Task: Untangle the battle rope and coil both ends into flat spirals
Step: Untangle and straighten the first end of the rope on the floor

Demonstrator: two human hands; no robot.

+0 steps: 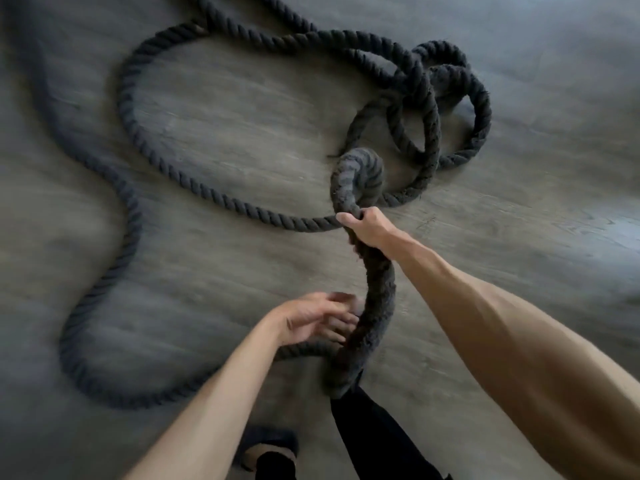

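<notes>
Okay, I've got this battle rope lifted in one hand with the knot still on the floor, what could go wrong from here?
1. The tangle of overlapping loops is still on the floor; pulling the rope up with the right hand may cinch it tighter.
2. The left hand is open beside the hanging rope, so one grip carries it and it may slip.
3. A loop curves close to the foot: a likely trip hazard.

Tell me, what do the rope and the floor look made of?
Rope: dark grey twisted strands with a fuzzy, matte surface, so likely a woven fibre, synthetic or cotton; the look leaves that open. Floor: grey planks with wood grain and faint seams, possibly laminate or vinyl rather than real wood.
</notes>
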